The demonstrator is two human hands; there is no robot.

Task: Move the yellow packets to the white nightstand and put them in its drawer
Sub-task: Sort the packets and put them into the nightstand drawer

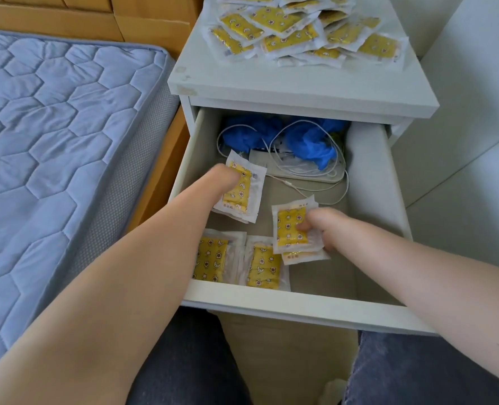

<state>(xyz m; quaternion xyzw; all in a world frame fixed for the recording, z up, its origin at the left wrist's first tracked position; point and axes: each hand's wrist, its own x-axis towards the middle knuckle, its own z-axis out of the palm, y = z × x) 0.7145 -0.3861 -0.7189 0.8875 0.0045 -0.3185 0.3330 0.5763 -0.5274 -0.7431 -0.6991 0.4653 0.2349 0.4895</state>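
The white nightstand (271, 89) has its top drawer (286, 305) pulled open. A heap of several yellow packets (295, 33) lies on the nightstand's top. Inside the drawer my left hand (226, 178) grips a small stack of yellow packets (244, 190) at the left. My right hand (320, 226) pinches another small stack of yellow packets (290, 229) near the middle. Two more yellow packets lie flat at the drawer's front, one (211, 255) at the left and one (264, 266) beside it.
At the drawer's back lie crumpled blue plastic (306, 141), white cables (309, 168) and a flat white device (324, 176). A bed with a blue quilted mattress (52, 141) stands to the left, a white wall to the right. My knees are below the drawer.
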